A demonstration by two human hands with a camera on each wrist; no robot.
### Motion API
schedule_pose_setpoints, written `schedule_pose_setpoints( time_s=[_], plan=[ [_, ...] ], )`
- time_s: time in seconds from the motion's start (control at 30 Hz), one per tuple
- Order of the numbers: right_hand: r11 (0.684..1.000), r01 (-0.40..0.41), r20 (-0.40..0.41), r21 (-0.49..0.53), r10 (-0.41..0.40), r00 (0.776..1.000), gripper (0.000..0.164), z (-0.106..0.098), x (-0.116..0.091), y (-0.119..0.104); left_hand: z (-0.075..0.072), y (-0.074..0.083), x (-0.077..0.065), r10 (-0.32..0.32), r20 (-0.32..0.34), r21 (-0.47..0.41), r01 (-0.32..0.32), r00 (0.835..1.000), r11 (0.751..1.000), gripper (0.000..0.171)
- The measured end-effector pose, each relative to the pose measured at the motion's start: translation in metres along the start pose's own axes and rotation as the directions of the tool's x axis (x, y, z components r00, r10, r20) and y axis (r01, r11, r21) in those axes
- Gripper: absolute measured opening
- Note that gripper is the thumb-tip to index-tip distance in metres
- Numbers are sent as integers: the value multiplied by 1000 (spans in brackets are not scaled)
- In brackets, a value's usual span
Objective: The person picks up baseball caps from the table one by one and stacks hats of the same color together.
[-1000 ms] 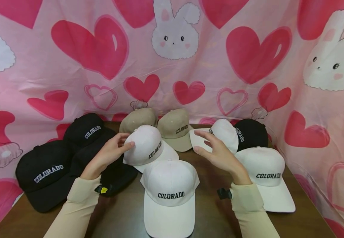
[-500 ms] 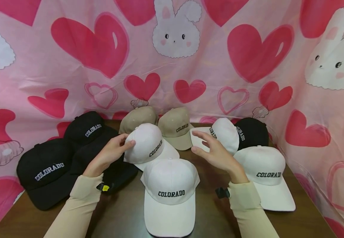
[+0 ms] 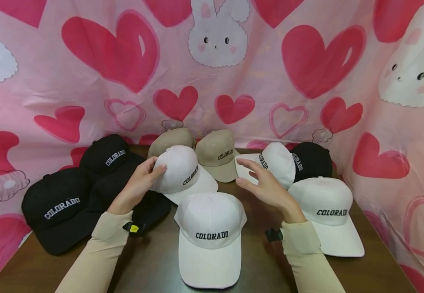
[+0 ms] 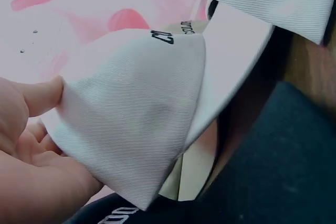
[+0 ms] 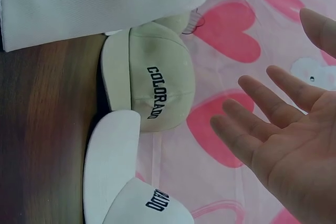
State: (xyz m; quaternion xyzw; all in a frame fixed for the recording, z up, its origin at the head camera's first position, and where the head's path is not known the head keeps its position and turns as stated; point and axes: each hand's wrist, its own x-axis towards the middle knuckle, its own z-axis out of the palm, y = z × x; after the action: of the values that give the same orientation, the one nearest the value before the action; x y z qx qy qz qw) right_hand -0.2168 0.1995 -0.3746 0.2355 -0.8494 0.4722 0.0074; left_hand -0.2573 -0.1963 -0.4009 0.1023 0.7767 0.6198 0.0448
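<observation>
My left hand grips the back of a white baseball cap lettered COLORADO. In the left wrist view its thumb lies on the crown of this white cap, with the fingers bent under the back edge. A second white cap rests directly in front, brim toward me, overlapping the held one in the head view. Over on the other side, my right hand hovers with spread fingers and holds nothing. Near its fingertips is the brim of another white cap. The right wrist view shows the palm of this right hand.
Several black caps cluster on the left. Two tan caps stand at the back, before a pink heart-patterned cloth. A black cap and a white cap sit on the right of the brown wooden table.
The left hand and its white cap have risen slightly, the cap shifting a little left. The right hand stays nearly still. The head view has tipped slightly downward.
</observation>
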Motion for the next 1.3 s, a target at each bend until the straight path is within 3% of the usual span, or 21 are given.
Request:
schedule_pose_setpoints(
  time_s=[0.33, 0.6, 0.77, 0.9, 1.1, 1.3],
  plan=[
    [1000, 30, -36, 4, -30, 999, 61, -7, 0, -1, -2, 24, 7, 102, -78, -11, -103, 992, 995, 46],
    [999, 36, -82, 23, -34, 996, 58, -16, -1, -10, -15, 61, 9, 242, -146, -69, -254, 959, 965, 29],
    [999, 46, -106, 26, -43, 993, 57, -26, 1, -20, -20, 87, 5, 307, -148, -137, -327, 940, 935, 17],
    [998, 69, -102, -11, -70, 992, 58, -36, 8, -32, -17, 102, 1, 351, -93, -184, -362, 932, 914, 14],
    [993, 70, -88, -91, -78, 993, 60, -47, 17, -55, -5, 112, -5, 379, 70, -227, -355, 923, 907, 16],
    [996, 61, -31, -59, -63, 998, 63, -48, 26, -69, 8, 114, -10, 386, 244, -259, -324, 890, 910, 16]
  ],
)
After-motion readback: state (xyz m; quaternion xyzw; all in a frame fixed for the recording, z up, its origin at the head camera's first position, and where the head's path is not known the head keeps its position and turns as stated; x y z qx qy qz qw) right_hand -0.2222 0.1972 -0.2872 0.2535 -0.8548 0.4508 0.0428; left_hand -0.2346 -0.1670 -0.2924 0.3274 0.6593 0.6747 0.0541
